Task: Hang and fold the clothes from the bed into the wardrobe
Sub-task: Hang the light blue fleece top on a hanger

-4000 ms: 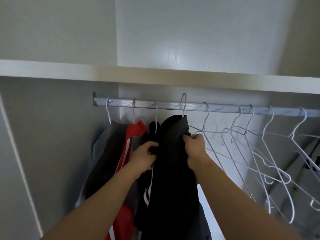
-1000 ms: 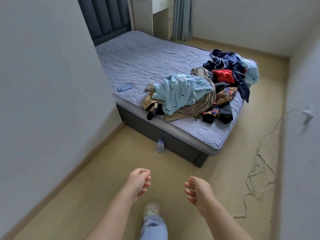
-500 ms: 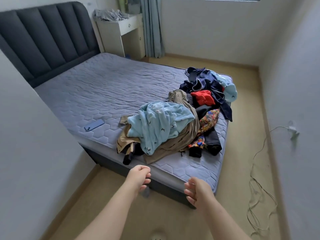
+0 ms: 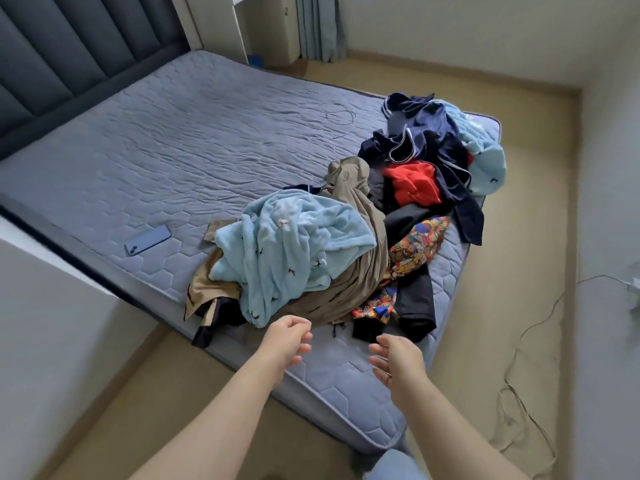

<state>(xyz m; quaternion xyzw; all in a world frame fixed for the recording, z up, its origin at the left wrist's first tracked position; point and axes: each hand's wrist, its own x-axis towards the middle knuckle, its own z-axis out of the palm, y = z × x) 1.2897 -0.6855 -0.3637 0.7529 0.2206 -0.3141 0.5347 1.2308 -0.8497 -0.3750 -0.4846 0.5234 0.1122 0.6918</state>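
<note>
A heap of clothes lies on the near right part of the bed (image 4: 166,161). On top is a light blue fleece garment (image 4: 287,251) over a tan garment (image 4: 360,271). Behind are a red piece (image 4: 412,183), a navy jacket (image 4: 433,133) and a colourful patterned piece (image 4: 412,251). My left hand (image 4: 285,341) hovers just in front of the blue fleece, fingers loosely curled, holding nothing. Held over the mattress edge, my right hand (image 4: 398,358) is relaxed and empty. The wardrobe is out of view.
A blue phone (image 4: 148,240) lies on the mattress left of the heap. A thin cable (image 4: 341,116) rests mid-bed. A dark padded headboard (image 4: 69,53) is at far left. A cord (image 4: 519,358) trails over the floor on the right. A white wall edge (image 4: 52,323) stands at near left.
I have turned from the wardrobe rail, where both hands held a hung black garment, to the bed. Over the last second I came closer and both hands now reach over the mattress.
</note>
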